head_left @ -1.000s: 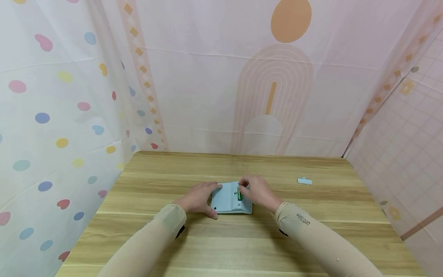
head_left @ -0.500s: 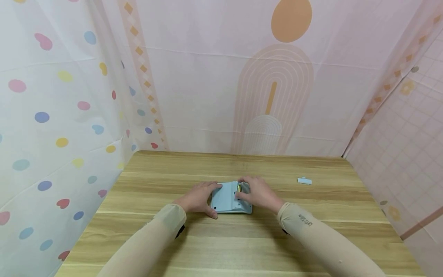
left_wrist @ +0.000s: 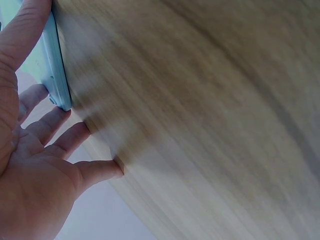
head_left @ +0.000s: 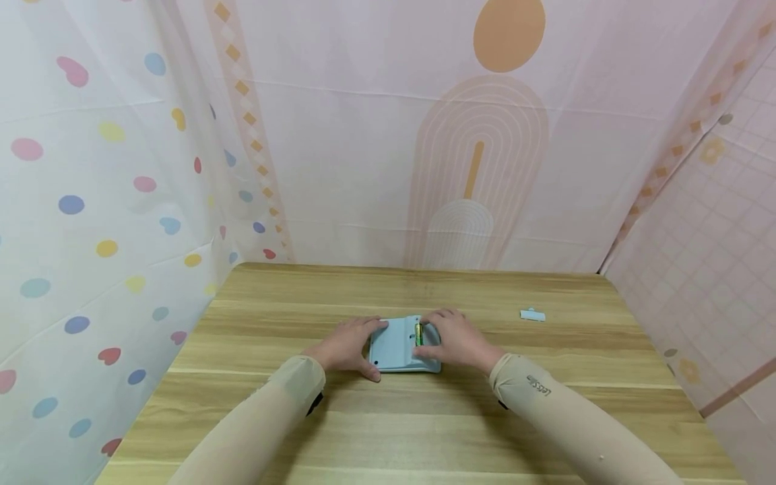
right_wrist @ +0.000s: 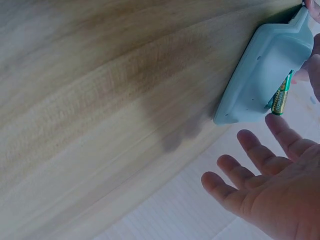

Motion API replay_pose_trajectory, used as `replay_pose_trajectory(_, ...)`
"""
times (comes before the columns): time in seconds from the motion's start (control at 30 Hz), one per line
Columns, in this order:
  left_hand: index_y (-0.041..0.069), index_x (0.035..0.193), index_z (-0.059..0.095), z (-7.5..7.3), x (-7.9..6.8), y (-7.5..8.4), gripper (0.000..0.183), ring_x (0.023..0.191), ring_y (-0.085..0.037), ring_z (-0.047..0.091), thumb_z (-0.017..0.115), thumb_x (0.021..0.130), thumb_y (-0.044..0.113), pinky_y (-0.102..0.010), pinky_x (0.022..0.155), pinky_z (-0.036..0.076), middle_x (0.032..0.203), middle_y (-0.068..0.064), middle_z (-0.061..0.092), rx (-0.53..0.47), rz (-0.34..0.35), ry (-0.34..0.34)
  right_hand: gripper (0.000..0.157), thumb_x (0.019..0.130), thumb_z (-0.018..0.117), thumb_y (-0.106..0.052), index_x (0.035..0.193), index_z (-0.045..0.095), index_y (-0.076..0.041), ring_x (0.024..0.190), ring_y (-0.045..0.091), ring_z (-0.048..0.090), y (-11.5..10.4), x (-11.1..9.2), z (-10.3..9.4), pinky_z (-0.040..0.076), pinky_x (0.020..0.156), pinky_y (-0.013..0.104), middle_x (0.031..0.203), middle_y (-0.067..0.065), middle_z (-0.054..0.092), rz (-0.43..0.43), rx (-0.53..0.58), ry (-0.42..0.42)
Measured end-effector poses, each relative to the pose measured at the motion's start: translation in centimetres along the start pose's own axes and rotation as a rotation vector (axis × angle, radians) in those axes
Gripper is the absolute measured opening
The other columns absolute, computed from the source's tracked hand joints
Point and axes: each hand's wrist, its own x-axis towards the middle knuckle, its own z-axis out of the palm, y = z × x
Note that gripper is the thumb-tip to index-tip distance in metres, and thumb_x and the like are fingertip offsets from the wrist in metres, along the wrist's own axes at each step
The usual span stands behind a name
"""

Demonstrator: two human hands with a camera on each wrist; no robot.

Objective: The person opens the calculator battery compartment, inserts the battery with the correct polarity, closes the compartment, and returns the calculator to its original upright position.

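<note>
A light-blue calculator [head_left: 388,347] lies face down on the wooden table, its raised end with the battery slot to the right. My left hand [head_left: 347,345] holds its left end, thumb at the near edge and fingers at the far edge. In the left wrist view only a strip of the calculator [left_wrist: 56,60] shows past the thumb. A green and gold battery [right_wrist: 281,97] sits at the slot, one end sticking up out of it. My right hand [head_left: 457,340] pinches the battery end to end, index fingertip at its far end and thumb at its near end.
A small light-blue battery cover [head_left: 533,315] with a tab lies on the table [head_left: 388,431] to the right, beyond my right hand. Patterned curtains [head_left: 351,135] hang behind the table and along both sides.
My right hand's fingers have spread from a close grip at the battery's top to span its length. The battery shows more plainly now. The left hand and calculator have stayed put.
</note>
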Motion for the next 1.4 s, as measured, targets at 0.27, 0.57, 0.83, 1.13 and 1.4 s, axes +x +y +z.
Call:
replay_pose_trajectory(0.27,0.015,0.165,0.042,-0.04,-0.01,0.06,0.110,0.160,-0.041,0.034,0.098,0.075,0.046,-0.070,0.128,0.026,0.173,-0.013,0.037,-0.013,-0.012,-0.004,0.090,0.080,0.090,-0.060,0.149,0.057,-0.013,0.150,0.038,0.047,-0.43,-0.28,-0.44,0.036,0.125,0.063,0.156,0.012,0.057,-0.030,-0.035,-0.023)
replay_pose_trajectory(0.57,0.015,0.165,0.042,-0.13,-0.10,0.06,0.111,0.161,-0.041,0.033,0.098,0.075,0.046,-0.069,0.129,0.026,0.173,-0.013,0.037,-0.012,-0.016,-0.007,0.087,0.076,0.095,-0.056,0.142,0.058,-0.012,0.148,0.041,0.049,-0.67,-0.17,-0.45,0.039,0.122,0.065,0.150,0.013,0.061,-0.035,-0.048,-0.019)
replay_pose_trajectory(0.83,0.015,0.165,0.041,-0.21,-0.19,0.27,0.111,0.161,-0.041,0.032,0.098,0.075,0.046,-0.066,0.130,0.025,0.174,-0.014,0.036,-0.005,-0.022,-0.009,0.091,0.076,0.095,-0.054,0.147,0.055,-0.012,0.151,0.041,0.047,-0.66,-0.14,-0.55,0.037,0.124,0.064,0.153,0.014,0.060,-0.036,-0.040,-0.040)
replay_pose_trajectory(1.13,0.017,0.166,0.041,-0.15,-0.17,0.33,0.111,0.161,-0.041,0.031,0.098,0.075,0.046,-0.067,0.131,0.024,0.175,-0.013,0.035,-0.018,-0.032,-0.014,0.092,0.074,0.097,-0.052,0.145,0.055,-0.011,0.142,0.036,0.056,-0.37,0.26,-0.31,0.043,0.121,0.059,0.146,0.012,0.064,-0.004,0.017,-0.059)
replay_pose_trajectory(1.4,0.016,0.165,0.041,-0.19,-0.14,0.34,0.111,0.162,-0.042,0.031,0.098,0.075,0.045,-0.070,0.130,0.023,0.174,-0.013,0.035,-0.028,-0.034,-0.012,0.092,0.073,0.098,-0.050,0.145,0.056,-0.011,0.141,0.036,0.057,-0.23,0.52,-0.21,0.044,0.120,0.058,0.149,0.013,0.063,0.015,0.054,-0.075)
